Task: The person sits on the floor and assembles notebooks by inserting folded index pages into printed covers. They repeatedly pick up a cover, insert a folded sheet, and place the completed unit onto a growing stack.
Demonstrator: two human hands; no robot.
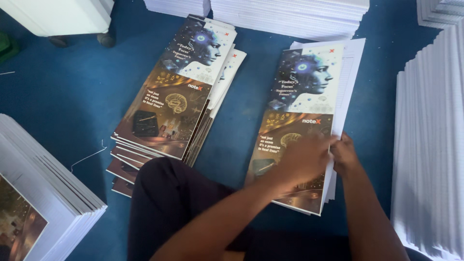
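A fanned pile of printed covers (176, 101) lies on the blue floor (72, 92), with a loose bit of thin wire (89, 155) just to its left. Stacks of white sheets stand at the top edge (290, 14), along the right side (427, 154) and at the lower left (43, 193). A white wheeled unit (63, 17) sits in the upper left corner beside a green object (7, 48).

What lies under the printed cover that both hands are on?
Under the printed cover white ruled sheets stick out at its top and right edges. The left hand and right hand cover the lower right edge; the sheets' count is hidden.
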